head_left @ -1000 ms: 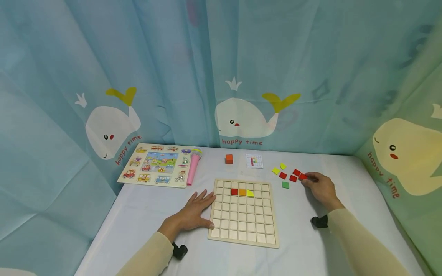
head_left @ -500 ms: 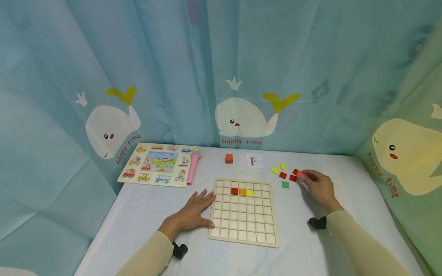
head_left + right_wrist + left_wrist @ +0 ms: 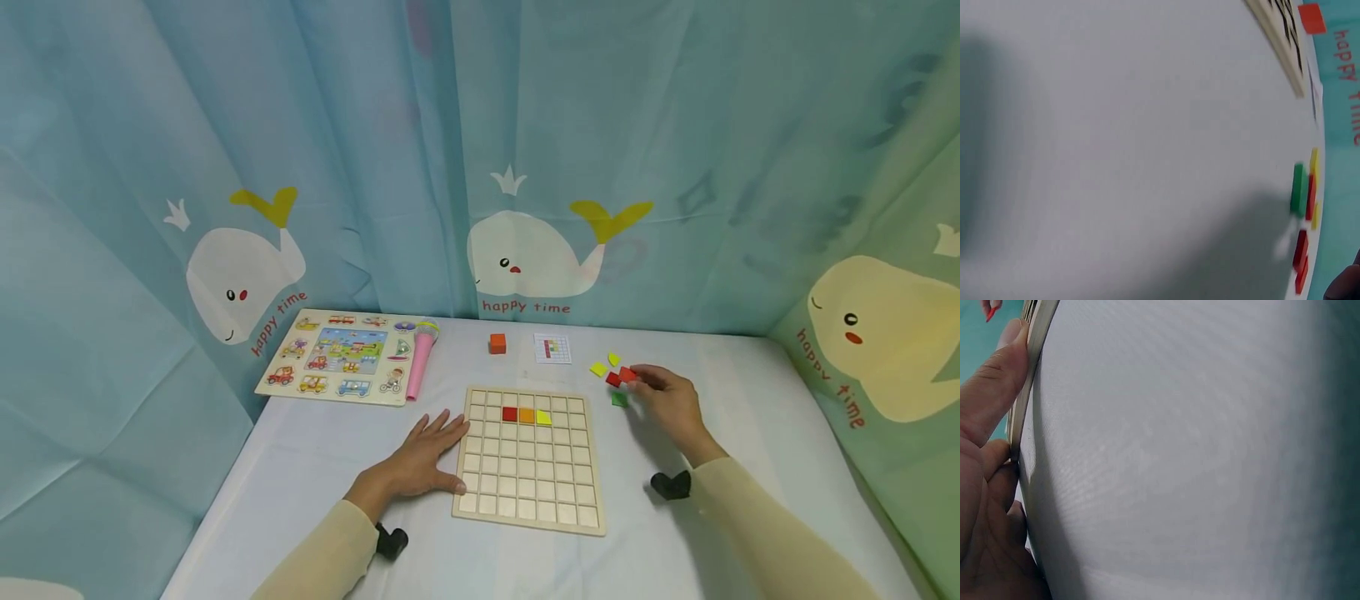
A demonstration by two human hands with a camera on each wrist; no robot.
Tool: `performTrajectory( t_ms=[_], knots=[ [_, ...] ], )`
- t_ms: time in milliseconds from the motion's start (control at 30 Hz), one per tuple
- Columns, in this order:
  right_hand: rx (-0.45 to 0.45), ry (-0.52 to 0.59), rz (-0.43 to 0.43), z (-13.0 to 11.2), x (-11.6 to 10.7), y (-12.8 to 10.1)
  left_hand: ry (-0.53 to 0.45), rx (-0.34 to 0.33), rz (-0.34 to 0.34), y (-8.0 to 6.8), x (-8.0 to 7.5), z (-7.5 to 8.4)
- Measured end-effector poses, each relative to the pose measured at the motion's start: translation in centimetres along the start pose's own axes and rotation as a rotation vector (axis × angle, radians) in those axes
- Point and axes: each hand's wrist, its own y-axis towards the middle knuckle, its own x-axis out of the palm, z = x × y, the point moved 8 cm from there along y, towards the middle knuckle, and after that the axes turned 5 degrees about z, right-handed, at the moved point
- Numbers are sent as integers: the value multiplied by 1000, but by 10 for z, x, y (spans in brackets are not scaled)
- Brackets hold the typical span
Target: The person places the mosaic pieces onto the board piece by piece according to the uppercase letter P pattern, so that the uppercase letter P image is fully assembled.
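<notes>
Here, from the head view, the right hand point(image 3: 670, 404) pinches a small red tile point(image 3: 627, 374) between curled fingertips, lifted just above the loose tiles on the worktop point(image 3: 750, 392), right of the wooden grid board point(image 3: 528, 460). The tile looks thin, stiff and light, likely a bit slick on its painted face, so its opposite edges seem the sound place to hold it. The left hand point(image 3: 420, 462) lies flat with fingers spread, thumb against the board's left edge. Three tiles, red, orange and yellow, sit in the board's second row. Behind it are an orange cube point(image 3: 497, 343) and a pattern card point(image 3: 552, 349); the curtain point(image 3: 525, 150) reads "happy time" under a whale.

From the left wrist, the thumb point(image 3: 991, 387) presses the board's rim point(image 3: 1034, 350), nothing gripped.

From the right wrist, blurred green, red and yellow tiles point(image 3: 1305, 212) lie edge-on near the worktop's far side; "happy" shows on the curtain, and the fingers are almost out of view.
</notes>
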Motion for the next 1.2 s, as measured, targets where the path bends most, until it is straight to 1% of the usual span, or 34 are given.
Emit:
performTrajectory(
  t_ms=[133,400,633,900,1200],
  knots=[
    [-26,42,-12,-8,7,-3,3,6,3,0,1,-1],
    [-43,126,-25,-25,24,-10,-6,0,-1,-1,1,-3],
    [-64,105,-69,-41,42,-21,8,8,-3,0,1,-3],
    [-31,102,-162,-56,70,-39,3,-2,-3,1,1,-2],
    [-82,105,-217,-82,94,-60,-6,1,-4,0,-1,1]
  ],
)
